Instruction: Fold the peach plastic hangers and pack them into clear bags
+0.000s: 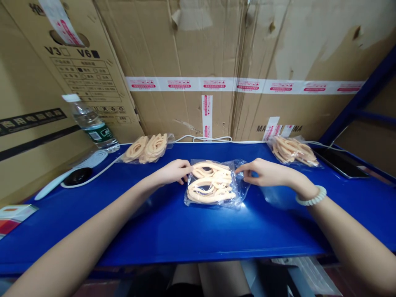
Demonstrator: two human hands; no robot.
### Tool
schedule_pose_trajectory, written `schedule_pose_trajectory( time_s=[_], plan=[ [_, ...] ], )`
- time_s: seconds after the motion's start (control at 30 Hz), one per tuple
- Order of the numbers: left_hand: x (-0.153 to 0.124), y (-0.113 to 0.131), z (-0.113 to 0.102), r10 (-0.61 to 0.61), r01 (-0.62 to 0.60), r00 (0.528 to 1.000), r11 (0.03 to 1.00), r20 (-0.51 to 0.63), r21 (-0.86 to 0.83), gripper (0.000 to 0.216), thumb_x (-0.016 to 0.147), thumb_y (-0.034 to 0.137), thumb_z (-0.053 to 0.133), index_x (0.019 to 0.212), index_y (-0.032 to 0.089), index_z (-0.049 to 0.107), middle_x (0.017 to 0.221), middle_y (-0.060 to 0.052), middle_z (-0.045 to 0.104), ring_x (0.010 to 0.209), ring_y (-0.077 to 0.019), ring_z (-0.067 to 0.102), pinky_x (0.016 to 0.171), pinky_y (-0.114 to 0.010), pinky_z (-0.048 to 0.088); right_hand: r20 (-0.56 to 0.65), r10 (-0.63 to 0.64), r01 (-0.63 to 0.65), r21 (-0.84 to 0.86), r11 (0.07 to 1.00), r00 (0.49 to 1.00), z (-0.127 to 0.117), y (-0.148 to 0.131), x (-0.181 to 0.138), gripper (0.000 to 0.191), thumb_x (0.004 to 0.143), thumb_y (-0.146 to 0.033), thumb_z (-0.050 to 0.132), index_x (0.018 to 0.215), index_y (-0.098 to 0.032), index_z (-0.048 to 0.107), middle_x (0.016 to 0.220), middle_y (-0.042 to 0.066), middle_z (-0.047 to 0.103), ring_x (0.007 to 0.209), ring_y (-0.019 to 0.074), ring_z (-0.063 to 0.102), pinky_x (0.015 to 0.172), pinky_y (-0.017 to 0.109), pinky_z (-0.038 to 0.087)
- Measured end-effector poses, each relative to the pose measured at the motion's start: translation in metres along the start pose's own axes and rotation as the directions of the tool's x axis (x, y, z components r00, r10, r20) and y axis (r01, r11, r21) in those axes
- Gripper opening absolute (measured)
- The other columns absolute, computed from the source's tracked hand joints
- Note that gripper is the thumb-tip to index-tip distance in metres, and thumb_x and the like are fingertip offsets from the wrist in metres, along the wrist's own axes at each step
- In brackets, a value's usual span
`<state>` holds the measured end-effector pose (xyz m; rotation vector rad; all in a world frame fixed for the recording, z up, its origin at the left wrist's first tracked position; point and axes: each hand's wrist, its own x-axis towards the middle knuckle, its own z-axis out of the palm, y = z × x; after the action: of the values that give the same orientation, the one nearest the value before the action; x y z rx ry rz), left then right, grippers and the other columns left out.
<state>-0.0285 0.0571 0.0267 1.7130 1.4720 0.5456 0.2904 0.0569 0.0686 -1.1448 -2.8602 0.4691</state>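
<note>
A clear plastic bag (213, 183) full of peach-coloured curved plastic pieces lies in the middle of the blue table (173, 231). My left hand (175, 171) pinches the bag's upper left edge with curled fingers. My right hand (262, 172), a pale bead bracelet on its wrist, pinches the bag's upper right edge. Both hands rest low on the table surface.
Two more bags of the same peach pieces lie at the back left (148, 147) and back right (292, 150). A water bottle (93, 123), a white handheld fan (72, 173) and a white cable (210, 139) are at the back; a dark tablet (340, 161) lies right. Cardboard boxes (216, 62) wall the rear.
</note>
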Motion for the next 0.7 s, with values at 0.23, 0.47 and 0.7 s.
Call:
schedule_pose_trajectory(
  time_s=[0.23, 0.47, 0.7],
  plan=[
    [-0.011, 0.019, 0.009, 0.006, -0.047, 0.993, 0.937, -0.117, -0.347, 0.018, 0.084, 0.032, 0.055, 0.075, 0.019, 0.047, 0.066, 0.003, 0.056, 0.051, -0.0078, 0.055, 0.053, -0.021, 0.05, 0.015, 0.163, -0.162, -0.054, 0.985, 0.986, 0.001, 0.018, 0.003, 0.06, 0.089, -0.033, 0.059, 0.145, -0.013, 0.055, 0.09, 0.008, 0.077, 0.074, 0.0222, 0.07, 0.066, 0.03, 0.049],
    [-0.023, 0.048, 0.01, 0.166, -0.294, 0.948, 0.779, -0.27, -0.553, 0.02, 0.083, 0.029, 0.064, 0.073, 0.019, 0.05, 0.062, 0.003, 0.056, 0.039, -0.0064, 0.046, 0.037, -0.018, 0.036, 0.074, 0.246, -0.244, -0.036, 0.969, 0.966, 0.001, 0.036, 0.003, 0.09, 0.085, -0.068, 0.057, 0.153, -0.011, 0.045, 0.093, 0.011, 0.076, 0.081, 0.0283, 0.071, 0.069, 0.034, 0.049],
    [-0.019, 0.1, 0.001, 0.34, -0.435, 0.869, 0.871, -0.36, -0.229, 0.019, 0.082, 0.016, 0.058, 0.064, 0.017, 0.054, 0.054, 0.004, 0.052, 0.047, -0.0086, 0.046, 0.047, -0.02, 0.036, 0.038, 0.254, -0.253, -0.034, 0.967, 0.966, 0.008, 0.029, 0.004, 0.118, 0.074, -0.083, 0.058, 0.161, -0.01, 0.026, 0.132, 0.023, 0.064, 0.124, 0.0442, 0.058, 0.102, 0.051, 0.046]
  ],
)
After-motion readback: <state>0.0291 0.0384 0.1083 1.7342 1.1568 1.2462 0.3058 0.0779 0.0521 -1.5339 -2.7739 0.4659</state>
